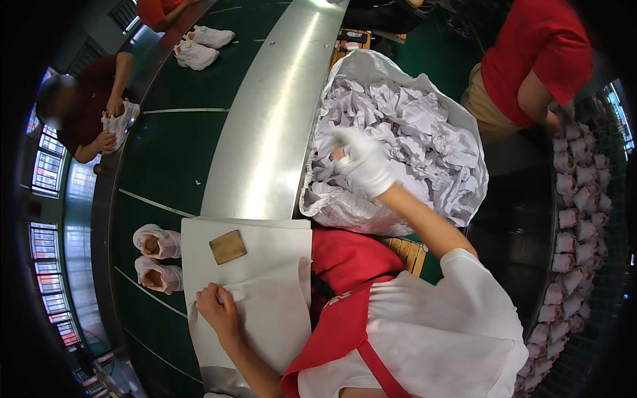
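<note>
My left hand (215, 307) is bare and pinches the edge of a white paper sheet (272, 312) lying on a stack of white sheets (265, 245). A small tan block (227, 247) rests on the stack. My right hand (363, 162), in a white glove, reaches into a big white sack (332, 205) full of crumpled white paper (424, 132); its fingers are curled among the paper, and whether they grip a piece is unclear. Two pale pink shoes (158, 259) lie on the green belt (172, 152) just left of the stack.
A shiny metal divider (272, 126) runs along the belt. A person in dark red at the left handles a white shoe (119, 119); more white shoes (199, 46) lie far up the belt. Another person in red (531, 60) stands by a rack of several pink shoes (577, 219).
</note>
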`<state>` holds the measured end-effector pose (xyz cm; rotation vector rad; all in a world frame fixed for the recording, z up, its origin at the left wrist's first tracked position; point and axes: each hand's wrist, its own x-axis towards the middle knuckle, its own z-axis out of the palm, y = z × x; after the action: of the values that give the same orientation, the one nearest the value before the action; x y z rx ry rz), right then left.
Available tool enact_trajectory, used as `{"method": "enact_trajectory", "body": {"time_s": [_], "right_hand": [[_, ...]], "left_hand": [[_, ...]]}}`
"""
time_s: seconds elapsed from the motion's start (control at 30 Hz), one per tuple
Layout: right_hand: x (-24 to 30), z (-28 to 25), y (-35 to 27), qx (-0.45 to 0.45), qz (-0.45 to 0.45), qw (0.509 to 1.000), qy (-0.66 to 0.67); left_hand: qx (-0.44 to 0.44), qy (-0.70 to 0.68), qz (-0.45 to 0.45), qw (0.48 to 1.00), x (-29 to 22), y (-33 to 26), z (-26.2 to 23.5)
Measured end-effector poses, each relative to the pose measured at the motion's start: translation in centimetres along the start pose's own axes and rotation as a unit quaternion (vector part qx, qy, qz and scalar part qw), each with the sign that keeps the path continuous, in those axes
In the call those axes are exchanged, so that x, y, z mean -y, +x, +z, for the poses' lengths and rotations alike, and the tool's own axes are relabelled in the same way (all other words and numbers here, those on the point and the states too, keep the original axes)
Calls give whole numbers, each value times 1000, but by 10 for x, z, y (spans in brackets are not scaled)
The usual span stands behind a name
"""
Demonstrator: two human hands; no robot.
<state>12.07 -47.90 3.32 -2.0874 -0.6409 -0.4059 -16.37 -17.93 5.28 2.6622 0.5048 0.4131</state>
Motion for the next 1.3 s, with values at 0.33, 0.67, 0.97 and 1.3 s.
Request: {"method": "enact_trajectory", "body": {"time_s": [0.33,0.67,0.97,1.3], "right_hand": [[-184,-144,-71,112,401,837,-355],[-30,-59,-22,9,181,973,144],[113,-7,-26,123,-3,969,214],[42,15,-19,-22,333,785,522]], "left_hand": [[-15,-58,0,998,6,-6,-1],[150,-369,-10,917,-96,32,-32],[214,-379,-83,896,-110,33,-5],[40,-405,-151,901,-72,17,-5]]}}
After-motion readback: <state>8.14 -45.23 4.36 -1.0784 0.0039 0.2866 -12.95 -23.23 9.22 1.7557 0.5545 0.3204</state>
